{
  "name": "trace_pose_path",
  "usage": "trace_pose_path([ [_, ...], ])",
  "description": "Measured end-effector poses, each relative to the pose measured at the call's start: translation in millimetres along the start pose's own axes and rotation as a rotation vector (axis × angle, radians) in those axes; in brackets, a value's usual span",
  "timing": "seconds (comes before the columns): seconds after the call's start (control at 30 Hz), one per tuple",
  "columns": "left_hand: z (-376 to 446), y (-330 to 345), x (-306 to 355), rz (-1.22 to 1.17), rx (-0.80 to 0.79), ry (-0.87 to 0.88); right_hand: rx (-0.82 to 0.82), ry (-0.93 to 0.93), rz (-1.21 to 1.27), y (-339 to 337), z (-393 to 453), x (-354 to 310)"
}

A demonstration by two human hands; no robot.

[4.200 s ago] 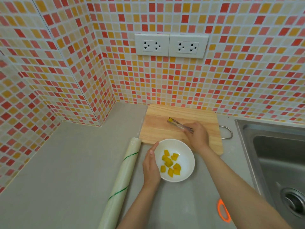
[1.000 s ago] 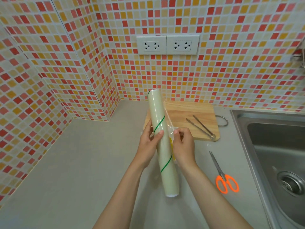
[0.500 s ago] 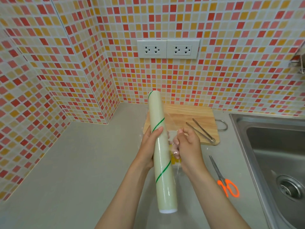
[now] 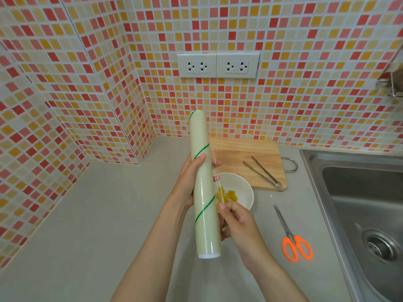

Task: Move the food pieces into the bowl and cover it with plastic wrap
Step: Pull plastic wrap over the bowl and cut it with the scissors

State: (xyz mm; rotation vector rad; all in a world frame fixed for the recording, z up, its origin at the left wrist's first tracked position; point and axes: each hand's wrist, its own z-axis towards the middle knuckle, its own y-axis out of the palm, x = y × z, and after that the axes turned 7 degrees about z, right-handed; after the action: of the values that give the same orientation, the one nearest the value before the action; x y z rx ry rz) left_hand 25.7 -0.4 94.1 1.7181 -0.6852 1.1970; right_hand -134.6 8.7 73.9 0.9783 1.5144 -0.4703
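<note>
My left hand [image 4: 189, 180] grips a long roll of plastic wrap [image 4: 204, 192] with a green spiral stripe and holds it nearly upright above the counter. At the roll's right side, below its middle, my right hand [image 4: 236, 221] pinches the loose edge of the clear film. Behind the roll stands a white bowl [image 4: 245, 188] with several yellow food pieces [image 4: 229, 195] in it, partly hidden by the roll and film. The bowl stands uncovered.
A wooden cutting board [image 4: 239, 155] lies behind the bowl with metal tongs [image 4: 261, 172] on it. Orange-handled scissors [image 4: 292, 238] lie on the grey counter to the right. A steel sink [image 4: 362, 214] fills the right side. Tiled walls close off the back and left.
My right hand slid down the roll from near its middle to lower down, still at the film's edge. The bowl with the yellow pieces now shows behind the roll. Earlier the roll lay on the counter.
</note>
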Motion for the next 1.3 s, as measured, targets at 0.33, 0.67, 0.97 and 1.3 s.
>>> trace_pose_path([
  [0.33,-1.8,-3.8,8.0,0.221,0.007,0.134,0.179,-0.188,0.146,6.4,-8.7,-8.5],
  [0.67,-9.9,-3.7,16.1,0.229,-0.100,0.180,-0.096,0.038,-0.250,-22.2,10.3,-44.8],
  [0.97,-13.2,17.5,19.2,0.159,-0.324,0.158,0.058,0.058,0.325,-0.3,97.4,-102.7],
  [1.3,-14.4,9.3,30.6,0.075,-0.348,0.148,0.144,-0.118,0.500,-13.5,116.5,-111.5],
])
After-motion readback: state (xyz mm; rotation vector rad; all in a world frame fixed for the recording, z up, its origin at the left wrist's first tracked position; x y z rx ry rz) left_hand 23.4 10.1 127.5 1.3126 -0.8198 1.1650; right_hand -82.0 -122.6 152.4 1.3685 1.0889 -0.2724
